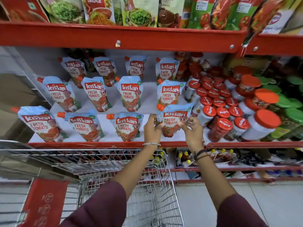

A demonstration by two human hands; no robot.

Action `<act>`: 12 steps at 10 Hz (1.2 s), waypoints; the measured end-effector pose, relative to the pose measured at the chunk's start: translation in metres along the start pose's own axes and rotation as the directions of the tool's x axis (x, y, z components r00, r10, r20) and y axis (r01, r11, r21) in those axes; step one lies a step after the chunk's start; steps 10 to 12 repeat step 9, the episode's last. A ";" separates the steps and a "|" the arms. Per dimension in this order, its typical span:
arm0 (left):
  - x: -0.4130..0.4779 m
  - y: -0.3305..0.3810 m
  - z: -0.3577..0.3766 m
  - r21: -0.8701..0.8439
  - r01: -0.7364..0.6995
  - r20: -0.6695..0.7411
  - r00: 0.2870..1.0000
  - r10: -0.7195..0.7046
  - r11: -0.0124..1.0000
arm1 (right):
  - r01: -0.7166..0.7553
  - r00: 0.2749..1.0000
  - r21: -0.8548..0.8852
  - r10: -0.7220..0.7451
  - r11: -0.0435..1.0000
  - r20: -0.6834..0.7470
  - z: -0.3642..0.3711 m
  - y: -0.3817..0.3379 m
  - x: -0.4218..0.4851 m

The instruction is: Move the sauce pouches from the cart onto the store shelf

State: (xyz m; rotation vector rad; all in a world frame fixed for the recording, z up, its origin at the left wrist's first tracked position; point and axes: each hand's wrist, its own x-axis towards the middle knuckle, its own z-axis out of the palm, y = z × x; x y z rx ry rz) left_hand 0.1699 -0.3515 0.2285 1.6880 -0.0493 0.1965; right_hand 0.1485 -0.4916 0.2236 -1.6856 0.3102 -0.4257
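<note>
Both hands hold one blue-and-red tomato sauce pouch [173, 119] with an orange cap at the front right of the pouch rows on the red store shelf [98, 144]. My left hand [151, 127] grips its left edge, my right hand [192, 130] its right edge. The pouch stands upright, its base near the shelf's front lip. Several matching pouches [126, 126] stand in rows to the left and behind. The wire cart [157, 185] sits below the shelf; I see no pouches in the part of its basket that shows.
Red-lidded jars [220, 127] crowd the shelf right beside the held pouch. An upper red shelf [114, 36] carries chutney and sauce packs. A lower shelf [229, 169] holds small bottles with yellow caps. A red cart seat flap [44, 202] is at lower left.
</note>
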 end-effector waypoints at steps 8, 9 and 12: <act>-0.029 0.004 -0.023 0.061 0.068 0.162 0.984 -0.077 0.996 | -0.147 0.985 -0.076 0.152 0.986 0.077 -0.008 0.011 -0.022; -0.046 0.030 -0.032 -0.022 0.026 0.050 0.998 -0.025 0.999 | -0.191 0.981 -0.024 0.192 0.981 0.007 -0.024 0.009 -0.048; -0.046 0.030 -0.032 -0.022 0.026 0.050 0.998 -0.025 0.999 | -0.191 0.981 -0.024 0.192 0.981 0.007 -0.024 0.009 -0.048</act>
